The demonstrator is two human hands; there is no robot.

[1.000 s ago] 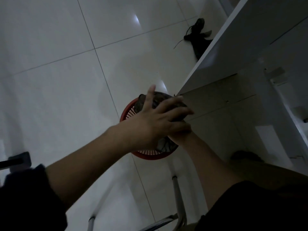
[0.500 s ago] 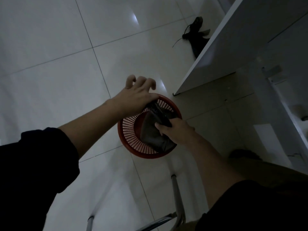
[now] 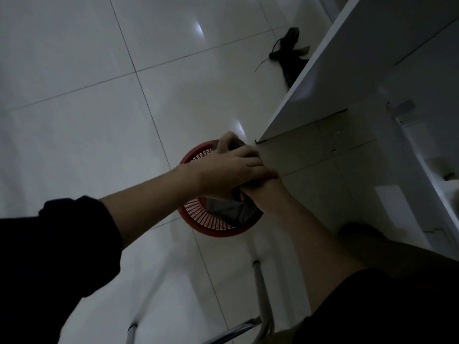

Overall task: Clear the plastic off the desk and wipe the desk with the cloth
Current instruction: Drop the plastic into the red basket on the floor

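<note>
On the tiled floor beside the white desk [image 3: 323, 78] stands a red mesh basket [image 3: 213, 228]. Crumpled dark plastic [image 3: 227, 212] fills it and bulges above its far rim. My left hand [image 3: 231, 170] lies palm-down over the top of the plastic, with fingers stretched across and thumb up against the dark wad. Just below it my right hand [image 3: 264, 196] reaches in from the right, fingers curled into the plastic and partly hidden under the left hand. No cloth is in view.
The desk's side panel ends just right of the basket. A dark item with a cord [image 3: 289, 54] lies on the floor farther back. Metal chair legs [image 3: 260, 294] stand close in front of the basket. Open tiles [image 3: 87, 120] stretch to the left.
My left hand has come back from the basket's far rim and now lies over the plastic and my right hand. The plastic sits higher in the basket than half a second ago.
</note>
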